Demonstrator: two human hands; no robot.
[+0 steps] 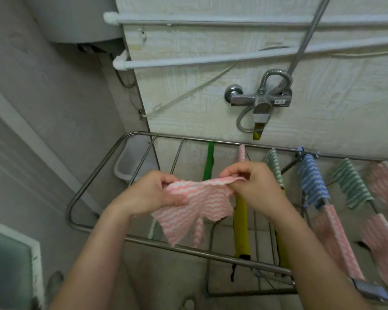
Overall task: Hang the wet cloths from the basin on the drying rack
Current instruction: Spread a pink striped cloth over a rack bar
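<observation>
Pink-and-white wavy-striped cloth (pixel 195 204) is held up over the left part of the steel drying rack (pixel 92 177); its upper edge is stretched between the two hands, and the rest hangs loose and creased, overlapping the near rail in this view; one corner is pinched by the left hand (pixel 148 193), thumb laid on top and fingers curled beneath; the other corner is gripped by the right hand (pixel 253 186), fingers curled round the fabric.

Several cloths are already draped over the rods of the rack; a dark green cloth (pixel 208 164) is seen between the hands, a narrow pink cloth (pixel 242 153) just behind the right hand, and a yellow cloth (pixel 240 224) below the right wrist; further right are hung a green-and-white striped cloth (pixel 274 166), a blue-and-white striped cloth (pixel 313 182), a second green striped cloth (pixel 352 184) and blurred pink striped cloths (pixel 332 231).

A white plastic basin (pixel 130 163) is seen through the far left corner of the rack, low by the wall; its contents cannot be made out; a chrome shower mixer (pixel 260 101) is fixed to the patterned white wall above the rack, and white pipes (pixel 211 19) are run across higher up.
</observation>
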